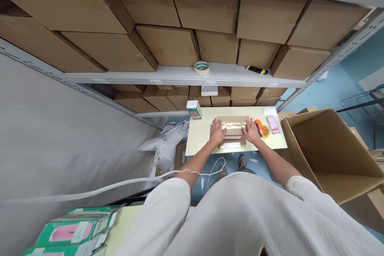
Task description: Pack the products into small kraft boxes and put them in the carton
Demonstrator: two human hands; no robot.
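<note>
A small brown cardboard box (pixel 232 119) lies on the pale yellow table (pixel 200 143), with shiny clear tape (pixel 234 125) across its top. My left hand (pixel 217 132) rests on its left side, fingers stretched out. On its right side lies my right hand (pixel 251 131), fingers also extended. Both hands touch the box and grip nothing. Close to my right hand sits an orange tape dispenser (pixel 261 128) with a yellowish roll. A green and white small box (pixel 194 109) stands at the table's back left.
Shelves of cardboard boxes (pixel 168 48) rise behind the table. On the shelf edge are a tape roll (pixel 202 68) and a yellow-black cutter (pixel 256 70). A large open carton (pixel 333 152) stands right. A white cable (pixel 120 184) crosses on the left, above green packages (pixel 72 230).
</note>
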